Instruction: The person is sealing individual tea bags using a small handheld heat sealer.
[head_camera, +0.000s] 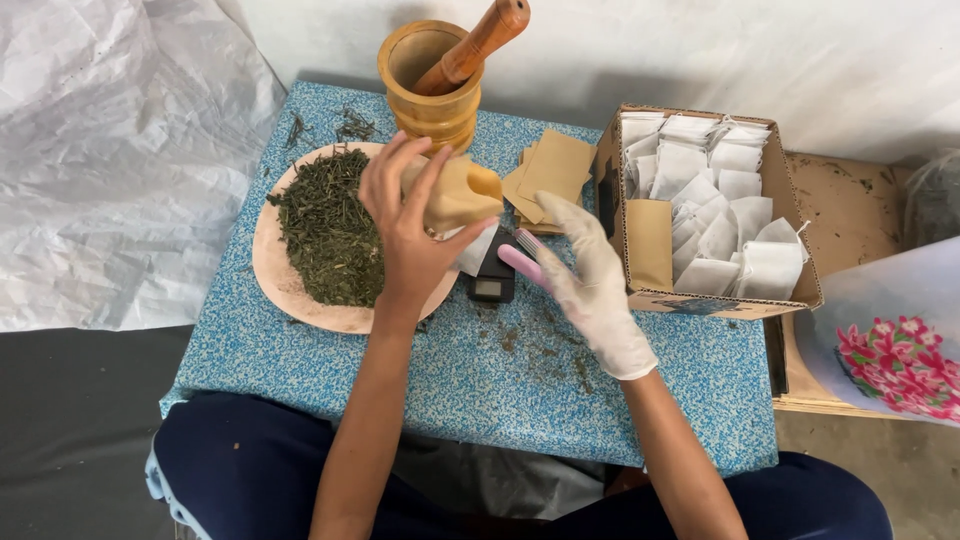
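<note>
Head view: the bare left hand (408, 225) is clamped around a small tan paper pouch (462, 192), held mouth-open and tilted above the near edge of the plate. The right hand (592, 280), in a thin white glove, is closed on a pink-handled utensil (522, 262) whose working end points toward the pouch; its tip is partly hidden, so its exact type cannot be told. The two hands are near each other but apart.

Directly below the pouch sits a small black digital scale (492, 278) on the blue speckled tabletop (330, 370). To the left lies a round pale pink plate (290, 290) carrying a heap of dried green herb (328, 228). Behind it stands a wooden mortar (432, 92) with a wooden pestle (478, 42) leaning inside. A stack of flat tan empty pouches (552, 172) lies beside the mortar.

Judged progress: the open cardboard box (640, 255) at right already holds many white filter bags (722, 215), while much herb remains on the plate and several pouches are unused, so the work appears partway through.
</note>
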